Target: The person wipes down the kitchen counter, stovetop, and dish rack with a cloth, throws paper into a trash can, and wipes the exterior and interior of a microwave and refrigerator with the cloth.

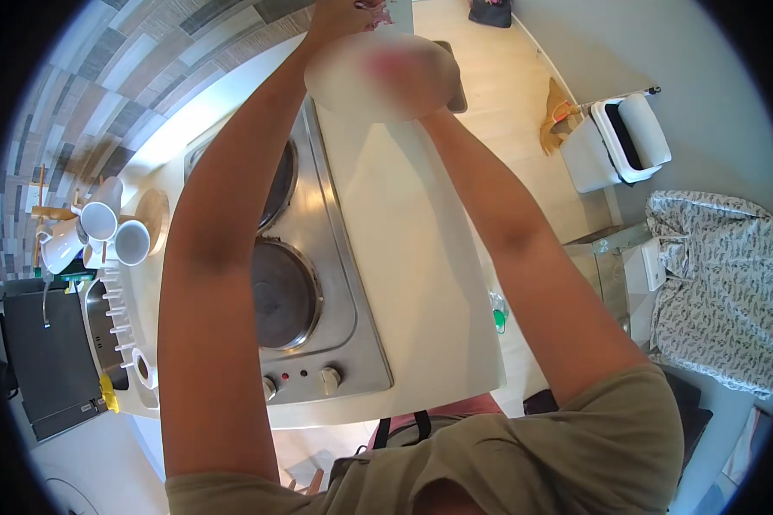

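Both my arms stretch forward across the pale countertop. At the top edge of the view is my left hand, partly cut off. Its fingers look curled by something small, pinkish-red and white, whose kind I cannot make out. An oval blurred patch covers my right hand, so its fingers are hidden. A reddish smear shows inside that blur, too indistinct to name. Right beside it, the rim of a dark tray-like object sticks out past the counter's edge.
Under my left arm lies a steel hob with round hotplates and knobs. White mugs and a dish rack stand by the sink at left. A white bin and a hanging patterned shirt are at right.
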A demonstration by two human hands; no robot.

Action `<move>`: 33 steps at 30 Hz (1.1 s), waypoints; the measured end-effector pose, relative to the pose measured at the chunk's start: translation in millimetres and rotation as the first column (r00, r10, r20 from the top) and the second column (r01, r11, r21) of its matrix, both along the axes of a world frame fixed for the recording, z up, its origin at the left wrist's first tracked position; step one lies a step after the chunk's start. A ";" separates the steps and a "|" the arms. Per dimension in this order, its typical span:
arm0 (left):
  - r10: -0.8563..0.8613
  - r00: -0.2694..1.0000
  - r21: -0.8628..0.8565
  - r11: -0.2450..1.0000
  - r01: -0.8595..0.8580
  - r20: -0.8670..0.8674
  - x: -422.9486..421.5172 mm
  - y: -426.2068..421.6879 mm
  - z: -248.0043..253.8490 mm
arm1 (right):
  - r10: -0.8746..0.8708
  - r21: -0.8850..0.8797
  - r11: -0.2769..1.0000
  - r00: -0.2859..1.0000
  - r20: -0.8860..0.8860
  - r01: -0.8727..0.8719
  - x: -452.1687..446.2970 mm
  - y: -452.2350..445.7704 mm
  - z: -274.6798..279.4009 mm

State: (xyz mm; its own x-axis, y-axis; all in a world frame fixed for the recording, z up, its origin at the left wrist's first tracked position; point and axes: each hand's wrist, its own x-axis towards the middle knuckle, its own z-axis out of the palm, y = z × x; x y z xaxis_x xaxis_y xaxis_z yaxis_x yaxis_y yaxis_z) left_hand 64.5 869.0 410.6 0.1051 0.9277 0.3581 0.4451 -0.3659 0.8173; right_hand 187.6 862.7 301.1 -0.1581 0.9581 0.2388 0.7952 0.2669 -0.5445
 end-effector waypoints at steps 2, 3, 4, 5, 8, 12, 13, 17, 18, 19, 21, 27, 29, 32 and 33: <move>-0.001 0.995 0.046 0.999 0.005 -0.096 -0.7 3.3 -12.3 | 0.034 0.004 0.999 0.996 -0.085 -0.033 24.7 -25.8 -1.2; 0.029 0.988 0.105 0.994 -0.013 -0.152 -3.8 7.1 -22.5 | 0.069 0.048 0.997 0.994 -0.090 -0.064 37.0 -44.6 -3.8; 0.058 0.976 0.172 0.985 -0.022 -0.208 -6.0 10.0 -29.2 | 0.099 0.100 0.991 0.990 -0.095 -0.090 50.7 -65.9 -3.9; 0.055 0.977 0.179 0.984 -0.018 -0.205 -7.2 10.5 -31.8 | 0.163 0.147 0.978 0.981 -0.107 -0.146 66.7 -89.3 -11.1; 0.080 0.980 0.063 0.996 -0.070 -0.181 -9.5 15.2 -21.6 | 0.181 0.077 0.982 0.981 -0.070 -0.175 122.0 -199.0 2.7; 0.067 0.996 -0.048 0.997 -0.064 0.060 -12.0 20.0 11.2 | 0.394 0.288 0.869 0.915 0.088 -0.402 134.1 -199.9 15.9; 0.095 0.976 -0.104 0.992 -0.076 0.195 -10.1 22.1 20.6 | 0.470 0.340 0.816 0.879 0.079 -0.467 119.1 -176.9 15.4; 0.017 0.999 -0.017 1.000 -0.016 0.051 -17.2 25.5 46.5 | 0.562 0.389 0.724 0.814 0.147 -0.570 14.7 -59.1 -2.1; 0.030 0.998 -0.010 1.000 -0.029 0.054 -15.4 22.3 49.1 | 0.605 0.355 0.702 0.780 0.159 -0.617 -13.8 -29.4 -7.9; 0.039 0.998 -0.003 0.999 -0.039 0.058 -13.2 20.3 52.2 | 0.641 0.305 0.683 0.745 0.184 -0.664 -37.4 -13.2 -4.7; 0.078 0.997 0.005 0.997 -0.078 0.004 -11.9 18.5 56.9 | 0.593 0.327 0.701 0.773 0.226 -0.634 -61.8 6.8 -2.4; 0.077 0.997 -0.116 0.991 -0.073 0.030 -16.5 16.1 39.2 | 0.374 0.295 0.855 0.902 0.217 -0.426 -33.7 32.8 -7.6; 0.060 0.998 -0.136 0.989 -0.054 0.036 -22.9 19.2 27.4 | 0.209 0.373 0.885 0.953 0.217 -0.279 -13.3 31.3 -6.5; 0.043 0.992 -0.087 0.995 -0.053 -0.122 -30.9 27.0 1.4 | 0.072 0.302 0.947 0.990 0.120 -0.106 -4.0 23.0 -12.8; 0.016 0.994 -0.052 0.998 -0.022 -0.112 -31.7 24.9 -8.9 | -0.013 0.232 0.973 0.998 0.056 0.000 -1.6 17.0 -17.6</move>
State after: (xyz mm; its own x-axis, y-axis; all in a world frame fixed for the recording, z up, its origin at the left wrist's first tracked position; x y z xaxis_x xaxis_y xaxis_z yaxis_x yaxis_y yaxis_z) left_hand 32.8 893.9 401.7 0.1236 0.9474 0.2951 0.5407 -0.3137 0.7805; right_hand 186.0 879.7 283.5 -0.1719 0.8790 0.4448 0.8253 0.3750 -0.4222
